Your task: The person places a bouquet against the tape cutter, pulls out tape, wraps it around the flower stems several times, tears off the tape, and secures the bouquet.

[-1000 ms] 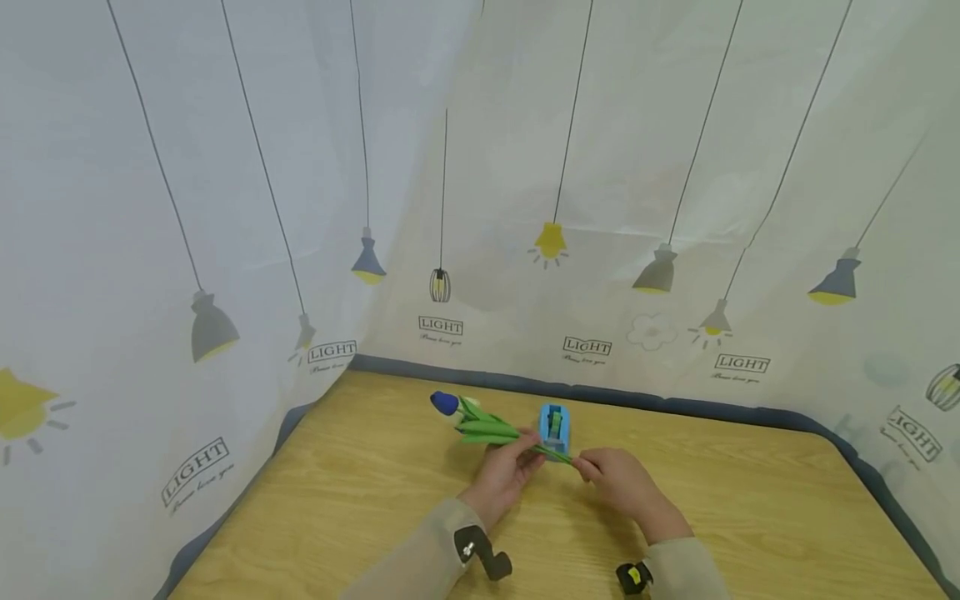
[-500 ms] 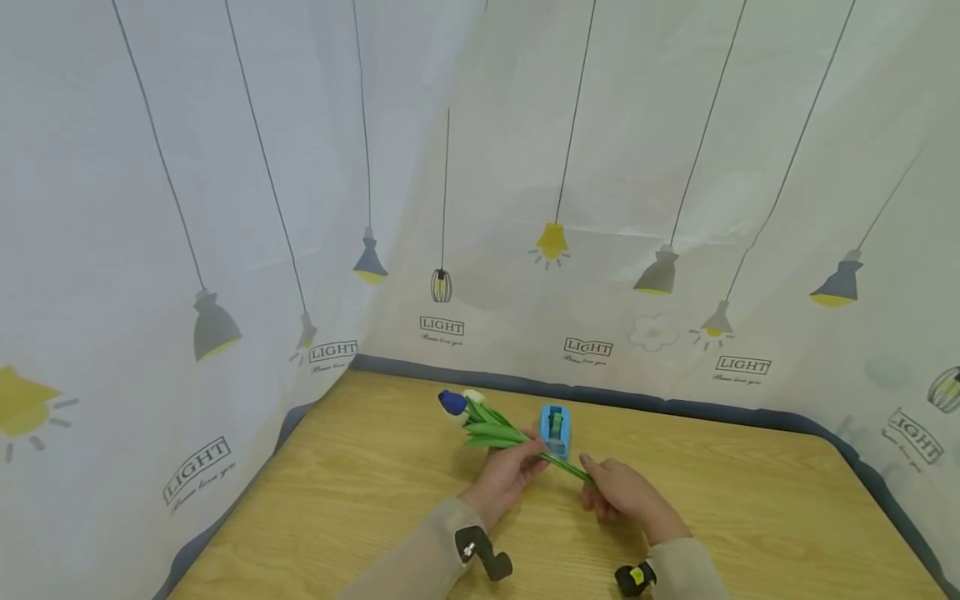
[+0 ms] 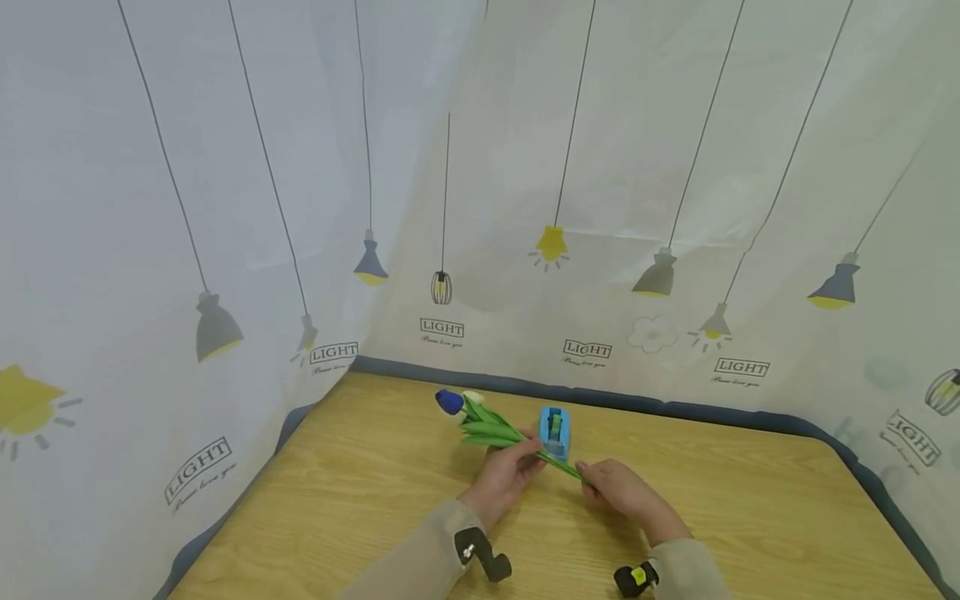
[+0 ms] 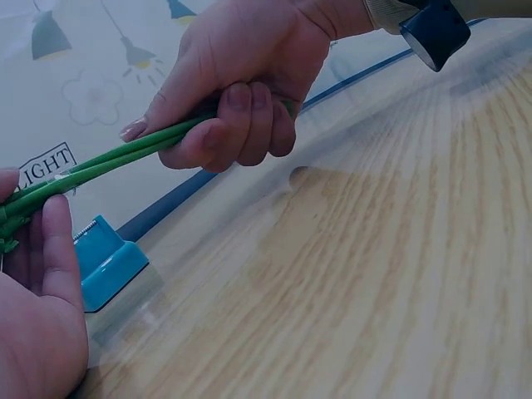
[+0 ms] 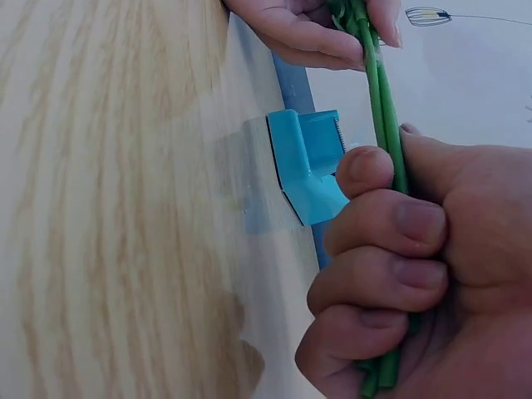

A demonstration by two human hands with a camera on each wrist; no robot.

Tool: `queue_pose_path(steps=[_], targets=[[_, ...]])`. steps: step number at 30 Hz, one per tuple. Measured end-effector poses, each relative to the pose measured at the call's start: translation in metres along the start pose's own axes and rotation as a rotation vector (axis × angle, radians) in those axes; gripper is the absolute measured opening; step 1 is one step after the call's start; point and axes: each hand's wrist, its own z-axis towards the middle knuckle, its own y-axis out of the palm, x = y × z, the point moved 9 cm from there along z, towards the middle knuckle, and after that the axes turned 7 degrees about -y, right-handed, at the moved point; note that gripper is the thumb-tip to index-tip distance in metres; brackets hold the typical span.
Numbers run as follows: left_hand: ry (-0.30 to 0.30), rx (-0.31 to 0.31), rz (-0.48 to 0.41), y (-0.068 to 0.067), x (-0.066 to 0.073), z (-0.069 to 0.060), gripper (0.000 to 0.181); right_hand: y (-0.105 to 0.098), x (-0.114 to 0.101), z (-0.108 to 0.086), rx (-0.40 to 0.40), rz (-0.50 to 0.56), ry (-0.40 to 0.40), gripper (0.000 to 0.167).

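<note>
A small bunch of artificial tulips, with a blue bloom (image 3: 449, 402), a pale bloom and green leaves (image 3: 489, 431), slants across the two hands. My left hand (image 3: 504, 477) holds the stems just below the leaves. Lower down, my right hand (image 3: 626, 493) grips the stems (image 5: 387, 125), its fingers curled round them in the right wrist view, with the cut ends showing under its little finger. Just behind the stems stands a blue tape dispenser (image 3: 555, 429) on the table.
The wooden table (image 3: 360, 500) reaches back to a pale curtain (image 3: 495, 183) printed with lamps, its dark lower border running along the table's edges. A black wrist device sits on each sleeve.
The right hand has moved down and slightly right with the stem ends, its grip briefly looser midway. The bunch has shifted slightly, while the left hand keeps its hold. The dispenser stays in place.
</note>
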Motion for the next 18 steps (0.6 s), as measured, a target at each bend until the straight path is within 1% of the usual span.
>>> queue_pose_path(steps=[6, 10, 12, 14, 18], targets=[[-0.005, 0.003, -0.028, 0.000, 0.000, -0.001, 0.015, -0.009, -0.005, 0.002, 0.115, -0.150, 0.003, 0.052], [-0.004, 0.001, -0.056, 0.000, 0.002, -0.002, 0.004, -0.016, -0.012, 0.003, 0.174, -0.261, -0.038, 0.049], [-0.004, -0.004, -0.064, 0.001, 0.002, -0.002, 0.011, -0.018, -0.016, 0.003, 0.193, -0.308, -0.060, 0.048], [-0.012, -0.008, -0.065, 0.001, 0.001, -0.002, 0.014, -0.020, -0.019, 0.003, 0.203, -0.345, -0.080, 0.047], [-0.023, 0.002, -0.069, -0.001, -0.001, -0.002, 0.008, -0.020, -0.022, 0.003, 0.206, -0.387, -0.108, 0.044]])
